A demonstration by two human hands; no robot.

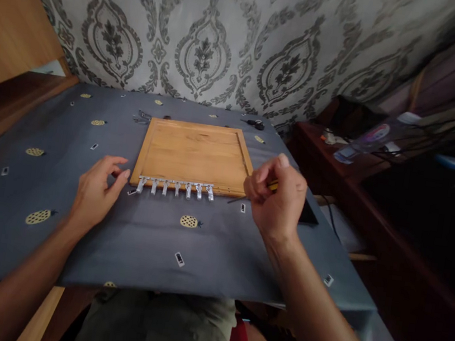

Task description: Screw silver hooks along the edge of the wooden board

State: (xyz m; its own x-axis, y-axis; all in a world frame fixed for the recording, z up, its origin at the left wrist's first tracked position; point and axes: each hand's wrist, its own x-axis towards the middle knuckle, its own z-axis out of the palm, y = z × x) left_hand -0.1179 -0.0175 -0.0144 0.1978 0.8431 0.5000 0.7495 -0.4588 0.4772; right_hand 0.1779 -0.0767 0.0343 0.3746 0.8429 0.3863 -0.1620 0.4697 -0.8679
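Note:
A shallow wooden tray [152, 146] lies on a grey cloth with pineapple prints [150, 238]. Along its near edge sits a strip of several small metal terminals [175, 186]. My left hand [95, 191] rests on the cloth left of the strip, fingers loosely curled, fingertips close to the strip's left end, nothing in it. My right hand [277, 197] hovers at the tray's right near corner, fingers curled round a thin tool with a yellow part; a dark slim tip pokes out toward the strip.
A dark wooden side table [362, 178] at the right carries a plastic bottle [362, 141] and cables. Small dark items [255, 123] lie on the cloth behind the tray. Patterned wallpaper backs the table. A wooden cabinet [7, 21] stands at the left.

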